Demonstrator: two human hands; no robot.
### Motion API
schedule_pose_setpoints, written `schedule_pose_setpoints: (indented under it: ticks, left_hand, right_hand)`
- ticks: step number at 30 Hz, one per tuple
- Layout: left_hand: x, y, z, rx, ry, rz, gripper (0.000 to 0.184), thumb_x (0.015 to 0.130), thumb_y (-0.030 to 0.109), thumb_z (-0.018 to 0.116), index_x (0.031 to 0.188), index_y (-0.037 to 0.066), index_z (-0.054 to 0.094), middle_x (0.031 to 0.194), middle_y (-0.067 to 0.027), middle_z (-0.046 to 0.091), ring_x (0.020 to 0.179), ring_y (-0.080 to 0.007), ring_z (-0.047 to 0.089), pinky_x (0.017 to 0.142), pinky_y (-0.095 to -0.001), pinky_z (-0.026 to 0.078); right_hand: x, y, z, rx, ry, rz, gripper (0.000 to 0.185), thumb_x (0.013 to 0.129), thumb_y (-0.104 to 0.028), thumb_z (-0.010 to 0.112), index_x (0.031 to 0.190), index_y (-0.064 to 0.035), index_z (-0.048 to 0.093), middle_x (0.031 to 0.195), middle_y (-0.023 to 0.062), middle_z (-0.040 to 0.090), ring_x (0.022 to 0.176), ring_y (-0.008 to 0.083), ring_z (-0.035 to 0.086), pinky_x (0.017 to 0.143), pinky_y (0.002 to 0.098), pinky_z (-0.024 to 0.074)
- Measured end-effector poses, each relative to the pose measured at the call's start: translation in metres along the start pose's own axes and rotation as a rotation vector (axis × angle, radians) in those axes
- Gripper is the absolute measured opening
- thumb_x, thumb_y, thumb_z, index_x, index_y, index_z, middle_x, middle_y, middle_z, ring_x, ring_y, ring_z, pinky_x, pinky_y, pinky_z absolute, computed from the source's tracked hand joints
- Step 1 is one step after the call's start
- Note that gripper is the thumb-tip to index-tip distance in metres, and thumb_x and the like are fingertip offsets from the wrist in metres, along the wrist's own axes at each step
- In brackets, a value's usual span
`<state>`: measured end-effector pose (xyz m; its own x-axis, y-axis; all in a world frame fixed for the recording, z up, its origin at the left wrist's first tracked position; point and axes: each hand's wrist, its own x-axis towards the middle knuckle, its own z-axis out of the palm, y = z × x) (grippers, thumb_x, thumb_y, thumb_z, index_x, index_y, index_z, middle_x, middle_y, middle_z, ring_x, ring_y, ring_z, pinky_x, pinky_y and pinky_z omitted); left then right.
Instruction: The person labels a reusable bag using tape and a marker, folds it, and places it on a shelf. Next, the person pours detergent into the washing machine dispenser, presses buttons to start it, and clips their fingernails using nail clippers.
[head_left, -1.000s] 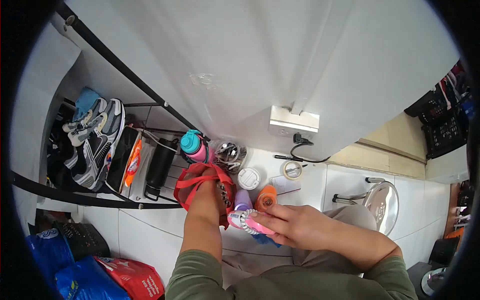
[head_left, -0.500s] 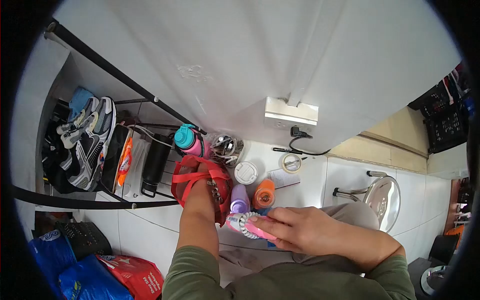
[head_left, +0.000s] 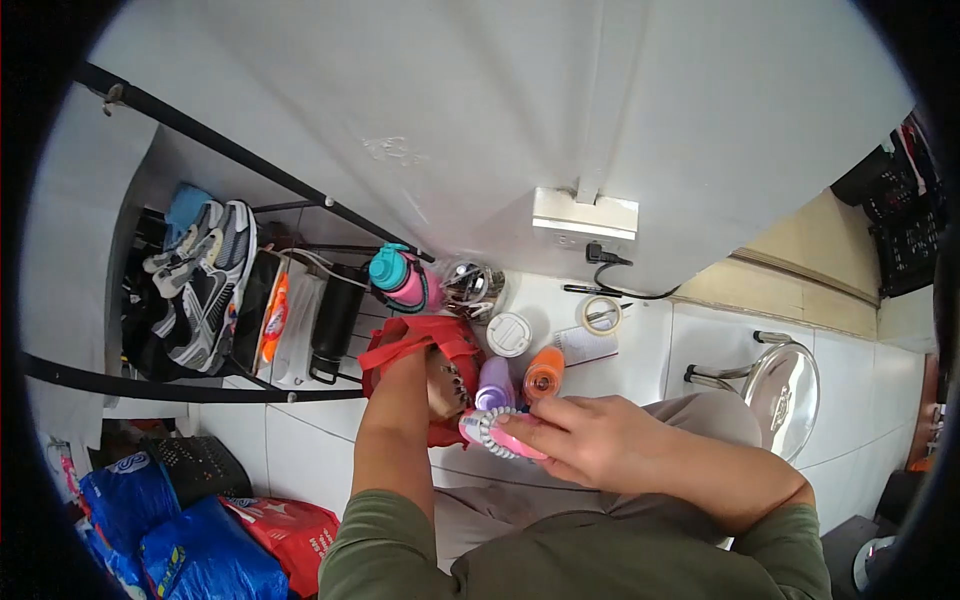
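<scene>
My left hand (head_left: 405, 365) reaches down into a red bag (head_left: 440, 335); its fingers are hidden inside. My right hand (head_left: 570, 435) is closed on a pink object with a coiled pale band (head_left: 490, 432), beside the bag's right edge. Just beyond that object stand a purple bottle (head_left: 494, 383) and an orange bottle (head_left: 543, 373). A white lidded cup (head_left: 509, 334) is behind them, with a notepad (head_left: 585, 345) and a tape roll (head_left: 601, 315) to its right.
A black wire rack (head_left: 290, 396) at the left holds sneakers (head_left: 215, 290), a black bottle (head_left: 337, 320) and a teal-topped pink bottle (head_left: 403, 278). Blue bags (head_left: 210, 555) and a red bag lie at the lower left. A round metal-topped stool (head_left: 782, 402) is at the right.
The camera view has shifted slightly. My left hand has stayed inside the red bag, whose handles and opening have changed shape. My right hand still grips the pink object.
</scene>
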<state>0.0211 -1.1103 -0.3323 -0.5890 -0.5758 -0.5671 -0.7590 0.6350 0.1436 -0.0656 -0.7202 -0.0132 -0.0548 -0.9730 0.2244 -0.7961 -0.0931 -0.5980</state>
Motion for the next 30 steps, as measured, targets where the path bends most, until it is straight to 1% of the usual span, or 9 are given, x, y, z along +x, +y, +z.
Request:
schedule_pose_setpoints:
  ticks: [7,10,11,14,15,22,27,29,30]
  left_hand:
    - [-0.025,0.020,0.018,-0.036,0.059,-0.006,0.019,0.089,0.021,0.063,0.100,0.010,0.075,0.103,-0.0139,0.072,0.085,-0.0288,0.070,0.075,-0.0430,0.054]
    - [-0.019,0.028,0.019,-0.030,0.078,-0.037,0.019,0.089,0.021,0.063,0.100,0.010,0.075,0.103,-0.0138,0.072,0.085,-0.0287,0.070,0.075,-0.0429,0.054]
    - [-0.017,0.029,0.018,-0.033,0.086,-0.048,0.019,0.089,0.021,0.063,0.100,0.010,0.075,0.103,-0.0137,0.072,0.084,-0.0286,0.070,0.075,-0.0428,0.054]
    - [0.003,0.033,0.017,-0.023,0.103,-0.066,0.019,0.089,0.021,0.063,0.100,0.010,0.075,0.103,-0.0136,0.072,0.084,-0.0285,0.070,0.075,-0.0427,0.054]
    - [0.006,0.033,0.023,-0.018,0.107,-0.066,0.019,0.089,0.021,0.063,0.100,0.010,0.075,0.103,-0.0136,0.072,0.084,-0.0284,0.070,0.075,-0.0426,0.054]
    - [0.011,0.030,0.056,0.010,0.149,-0.069,0.019,0.089,0.020,0.063,0.100,0.009,0.075,0.102,-0.0133,0.072,0.083,-0.0281,0.069,0.074,-0.0422,0.054]
    - [-0.010,0.029,0.034,-0.127,0.205,-0.060,0.019,0.089,0.020,0.063,0.100,0.009,0.075,0.102,-0.0131,0.072,0.082,-0.0278,0.069,0.074,-0.0420,0.054]
    - [-0.029,0.031,0.020,-0.221,0.245,-0.059,0.019,0.089,0.020,0.063,0.100,0.009,0.075,0.102,-0.0130,0.072,0.082,-0.0277,0.069,0.074,-0.0418,0.054]
    - [-0.042,0.031,0.011,-0.334,0.253,-0.065,0.019,0.089,0.020,0.063,0.100,0.009,0.075,0.102,-0.0130,0.072,0.082,-0.0276,0.069,0.074,-0.0418,0.054]
  right_hand:
    - [0.012,0.002,0.003,0.030,-0.112,0.101,0.057,0.080,-0.017,0.073,0.134,-0.0159,0.056,0.105,0.0086,0.055,0.084,0.0276,0.066,0.066,0.0373,0.0572]
    - [0.023,0.005,0.005,0.091,-0.145,0.085,0.051,0.086,-0.017,0.066,0.135,-0.0114,0.053,0.105,0.0122,0.056,0.088,0.0337,0.064,0.071,0.0419,0.0563]
    - [0.024,0.007,0.010,0.041,-0.100,0.054,0.050,0.085,-0.016,0.068,0.133,-0.0109,0.054,0.104,0.0108,0.056,0.088,0.0314,0.064,0.068,0.0407,0.0558]
    - [0.024,0.000,0.009,0.030,-0.107,0.074,0.051,0.084,-0.015,0.068,0.133,-0.0109,0.054,0.103,0.0092,0.056,0.086,0.0289,0.064,0.066,0.0393,0.0559]
    - [0.022,0.000,0.010,0.039,-0.070,0.040,0.055,0.083,-0.016,0.070,0.135,-0.0115,0.053,0.102,0.0086,0.056,0.085,0.0277,0.064,0.065,0.0382,0.0560]
    - [0.012,-0.001,0.011,0.008,-0.107,0.123,0.059,0.079,-0.017,0.073,0.135,-0.0123,0.054,0.102,0.0092,0.056,0.085,0.0285,0.065,0.066,0.0386,0.0560]
    - [0.016,0.012,0.003,0.012,-0.040,0.177,0.054,0.079,-0.018,0.074,0.130,-0.0130,0.058,0.101,0.0088,0.058,0.085,0.0285,0.066,0.067,0.0395,0.0558]
    - [0.021,0.016,0.000,0.032,-0.004,0.204,0.052,0.079,-0.019,0.074,0.128,-0.0127,0.060,0.100,0.0083,0.059,0.082,0.0282,0.066,0.066,0.0393,0.0556]
    - [0.025,0.018,-0.001,0.038,0.013,0.214,0.051,0.078,-0.019,0.074,0.127,-0.0126,0.061,0.099,0.0080,0.059,0.080,0.0280,0.066,0.066,0.0393,0.0555]
